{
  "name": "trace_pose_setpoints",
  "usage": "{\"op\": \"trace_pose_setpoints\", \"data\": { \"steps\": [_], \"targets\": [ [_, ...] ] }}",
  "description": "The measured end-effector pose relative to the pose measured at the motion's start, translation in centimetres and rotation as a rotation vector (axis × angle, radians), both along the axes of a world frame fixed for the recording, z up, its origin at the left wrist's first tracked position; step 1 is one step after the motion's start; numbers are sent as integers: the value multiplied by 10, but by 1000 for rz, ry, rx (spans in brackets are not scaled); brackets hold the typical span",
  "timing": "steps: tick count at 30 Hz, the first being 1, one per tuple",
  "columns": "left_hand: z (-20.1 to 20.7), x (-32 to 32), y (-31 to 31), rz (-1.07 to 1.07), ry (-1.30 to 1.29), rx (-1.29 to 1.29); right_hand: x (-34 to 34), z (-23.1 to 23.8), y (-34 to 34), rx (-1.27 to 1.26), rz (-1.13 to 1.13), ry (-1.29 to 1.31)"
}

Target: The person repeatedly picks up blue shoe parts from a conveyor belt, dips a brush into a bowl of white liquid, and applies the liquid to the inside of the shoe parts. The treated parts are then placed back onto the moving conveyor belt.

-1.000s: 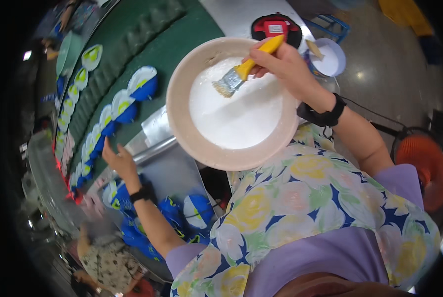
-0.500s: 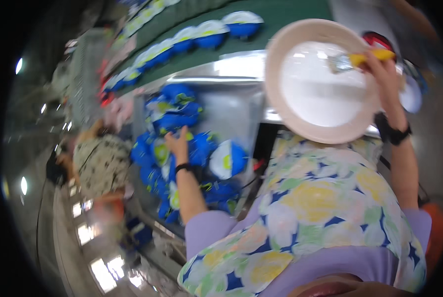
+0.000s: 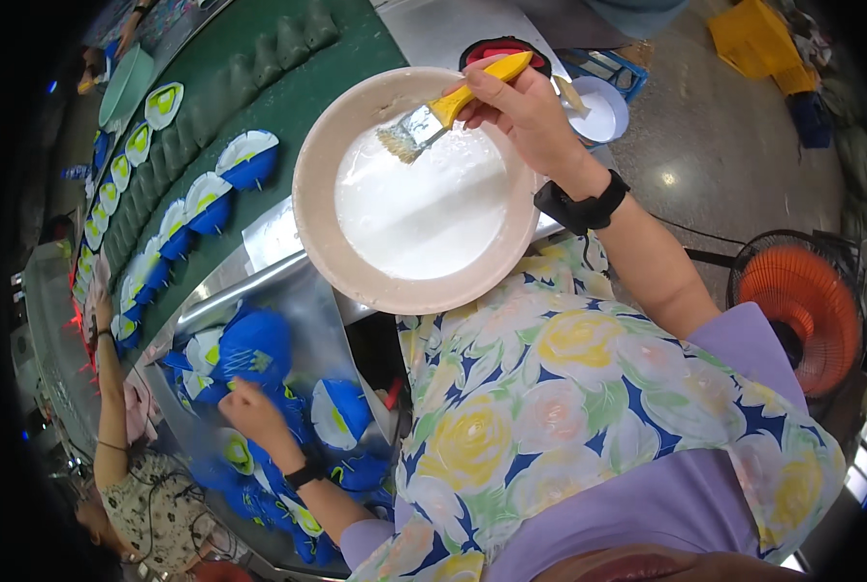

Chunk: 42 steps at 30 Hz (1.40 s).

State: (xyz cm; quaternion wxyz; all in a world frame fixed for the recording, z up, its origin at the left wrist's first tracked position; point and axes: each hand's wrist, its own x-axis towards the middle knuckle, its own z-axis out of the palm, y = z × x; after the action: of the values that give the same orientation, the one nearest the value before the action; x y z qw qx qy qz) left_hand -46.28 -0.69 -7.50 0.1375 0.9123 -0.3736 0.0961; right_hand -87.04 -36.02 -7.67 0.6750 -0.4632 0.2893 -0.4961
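Observation:
My right hand (image 3: pixel 526 107) is closed around the yellow handle of a flat paintbrush (image 3: pixel 433 118). The brush's pale bristles hang over a wide beige basin (image 3: pixel 319 233) holding milky white liquid. At lower left, my left hand (image 3: pixel 251 412) is among a heap of blue, white and lime fabric pieces (image 3: pixel 341 412), shaped somewhat like shoe uppers. Its fingers are curled at the lower edge of one blue fabric piece (image 3: pixel 256 344), which stands up from the heap. The fingertips are partly hidden. The heap lies in a metal tray (image 3: pixel 307 301).
Similar pieces stand in rows on a green conveyor belt (image 3: pixel 288 102), beside dark lumpy forms (image 3: pixel 196 121). A small white pail (image 3: pixel 598 112) with a brush is right of the basin. An orange fan (image 3: pixel 800 306) stands at right; another person (image 3: pixel 157 504) works at left.
My view has swung, shifting the basin leftward in the picture. My left hand's fingers have gone from spread over the heap to curled at a blue piece. The brush stays in my right hand.

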Motion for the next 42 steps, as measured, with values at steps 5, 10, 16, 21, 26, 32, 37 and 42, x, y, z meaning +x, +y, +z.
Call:
{"op": "trace_pose_setpoints", "data": {
  "steps": [5,10,16,21,26,32,37,42],
  "targets": [
    [-1,-80,-17,-282,171,240,5,3,1,-90,58,93],
    [-15,-81,-30,-259,-53,227,14,0,5,-177,82,182],
    [6,-80,-66,-723,-365,146,18,-3,9,-252,53,245],
    [22,-69,-87,-811,-246,394,31,2,23,-573,174,488],
    [55,-40,-100,-807,-36,199,35,21,32,-833,399,794],
    [67,-13,-83,-435,1023,-572,28,27,25,-857,422,934],
    [29,-5,-88,-199,1585,-832,49,8,56,-849,705,769],
    [34,-18,-110,-347,1568,-764,31,2,32,-710,662,945]
  ]
}}
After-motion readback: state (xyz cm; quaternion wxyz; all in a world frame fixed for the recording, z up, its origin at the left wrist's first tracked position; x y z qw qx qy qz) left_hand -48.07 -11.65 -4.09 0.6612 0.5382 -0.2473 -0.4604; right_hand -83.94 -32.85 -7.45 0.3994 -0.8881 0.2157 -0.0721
